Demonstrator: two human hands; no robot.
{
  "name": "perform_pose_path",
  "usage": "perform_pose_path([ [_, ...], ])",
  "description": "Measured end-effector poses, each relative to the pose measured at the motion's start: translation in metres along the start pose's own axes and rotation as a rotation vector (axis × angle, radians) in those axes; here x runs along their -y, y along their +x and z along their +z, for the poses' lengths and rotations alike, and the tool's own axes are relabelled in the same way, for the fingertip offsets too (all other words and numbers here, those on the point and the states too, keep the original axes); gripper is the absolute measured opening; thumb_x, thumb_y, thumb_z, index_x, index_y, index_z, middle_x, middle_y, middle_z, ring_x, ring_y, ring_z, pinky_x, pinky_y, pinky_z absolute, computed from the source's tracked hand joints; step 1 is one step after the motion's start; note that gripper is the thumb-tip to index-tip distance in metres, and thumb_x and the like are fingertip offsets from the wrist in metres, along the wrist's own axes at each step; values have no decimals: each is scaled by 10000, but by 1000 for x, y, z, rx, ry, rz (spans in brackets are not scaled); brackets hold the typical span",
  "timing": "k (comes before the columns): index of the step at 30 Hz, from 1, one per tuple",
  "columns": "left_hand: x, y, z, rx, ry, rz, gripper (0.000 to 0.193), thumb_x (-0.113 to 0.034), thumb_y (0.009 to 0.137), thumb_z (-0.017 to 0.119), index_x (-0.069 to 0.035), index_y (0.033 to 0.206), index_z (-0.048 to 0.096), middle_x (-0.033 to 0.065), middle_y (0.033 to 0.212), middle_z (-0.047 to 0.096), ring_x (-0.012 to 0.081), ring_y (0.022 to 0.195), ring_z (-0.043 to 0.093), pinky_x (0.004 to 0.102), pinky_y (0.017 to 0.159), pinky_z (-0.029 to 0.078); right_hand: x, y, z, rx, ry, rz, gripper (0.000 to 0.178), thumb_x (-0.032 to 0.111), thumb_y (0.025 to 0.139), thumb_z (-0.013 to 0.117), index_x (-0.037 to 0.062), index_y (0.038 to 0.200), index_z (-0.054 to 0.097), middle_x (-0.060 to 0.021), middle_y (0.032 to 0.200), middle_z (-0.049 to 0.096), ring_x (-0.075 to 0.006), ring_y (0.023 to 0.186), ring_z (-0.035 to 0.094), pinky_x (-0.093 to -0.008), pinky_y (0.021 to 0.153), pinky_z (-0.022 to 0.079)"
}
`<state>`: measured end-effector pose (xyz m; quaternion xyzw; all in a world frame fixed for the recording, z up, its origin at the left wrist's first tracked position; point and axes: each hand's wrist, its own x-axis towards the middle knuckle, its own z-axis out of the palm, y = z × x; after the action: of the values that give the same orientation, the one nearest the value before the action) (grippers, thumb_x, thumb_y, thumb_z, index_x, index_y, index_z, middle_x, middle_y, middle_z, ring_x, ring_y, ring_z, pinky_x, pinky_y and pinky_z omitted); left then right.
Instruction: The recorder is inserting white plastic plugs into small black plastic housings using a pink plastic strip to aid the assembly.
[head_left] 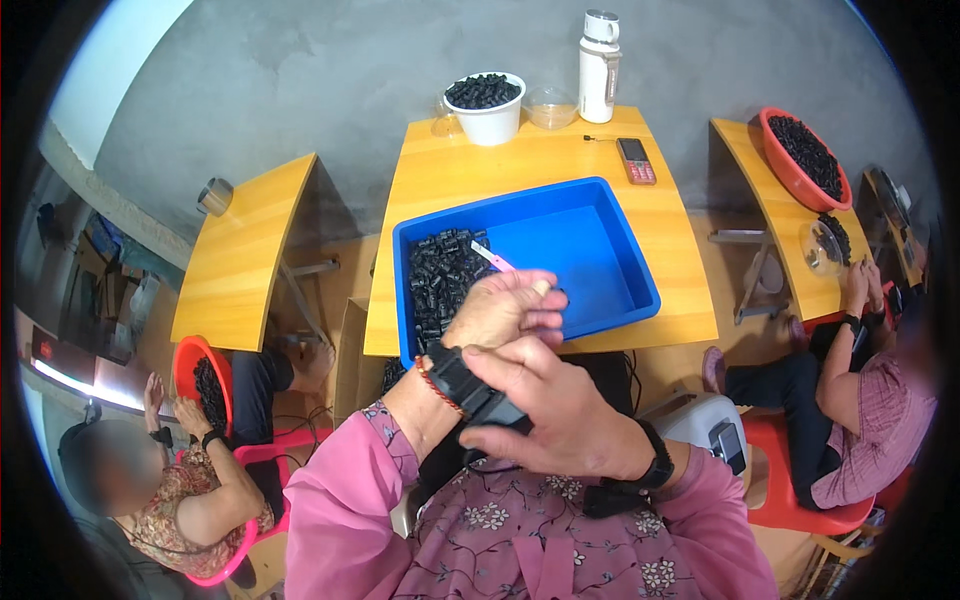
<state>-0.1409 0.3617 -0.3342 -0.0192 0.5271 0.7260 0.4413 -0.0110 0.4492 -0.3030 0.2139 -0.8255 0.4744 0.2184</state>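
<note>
My right hand (560,410) is closed around a black boxy device (465,385) strapped to my left wrist, its thumb at the lower edge and its fingers over the top. Beyond it my left hand (508,308) hangs over the near side of a blue tray (632,215), its fingers curled in; a small dark spot shows at the fingertips, too small to name. Many small black plastic parts (435,275) fill the tray's left side. Among them lies a small tool with a pink handle (498,260), partly hidden behind my left hand.
On the yellow table (680,300) stand a white tub (492,125) of black parts, a clear bowl (550,108), a white bottle (598,75) and a phone (636,160). Co-workers sit left and right, near red basins (185,365) (775,150) of black parts.
</note>
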Motion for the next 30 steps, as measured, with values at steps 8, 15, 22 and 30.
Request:
perform_pose_path([
  [8, -18, 4, -30, -62, -441, 169, 209, -105, 978, 558, 22, 1138, 600, 126, 943, 692, 189, 779, 680, 323, 698, 606, -20, -13, 4, -79, 499, 254, 664, 47, 766, 783, 52, 1348, 463, -150, 1135, 558, -240, 977, 622, -333, 849, 519],
  [15, -12, 7, -43, -119, -461, 286, 129, -127, 987, 549, -44, 1073, 599, 83, 846, 686, 176, 673, 656, 314, 621, 596, -21, -7, 11, 84, 317, 210, 612, 53, 794, 784, 16, 1322, 475, -129, 1158, 599, -187, 956, 654, -311, 824, 540],
  [22, -9, -11, -51, -224, -290, 421, 154, -149, 967, 603, -56, 1089, 594, 59, 843, 677, 157, 671, 651, 313, 608, 589, -34, -11, 20, 198, 651, 426, 562, 52, 828, 742, 6, 1311, 460, -115, 1062, 632, -165, 906, 654, -321, 814, 540],
  [30, 0, -9, -64, -34, -754, 225, 128, -145, 961, 597, -40, 1028, 626, 54, 848, 670, 173, 720, 643, 298, 660, 566, -56, 15, 6, -320, 999, 675, 301, 97, 947, 610, -4, 1224, 551, -126, 1010, 661, -166, 795, 667, -285, 702, 546],
])
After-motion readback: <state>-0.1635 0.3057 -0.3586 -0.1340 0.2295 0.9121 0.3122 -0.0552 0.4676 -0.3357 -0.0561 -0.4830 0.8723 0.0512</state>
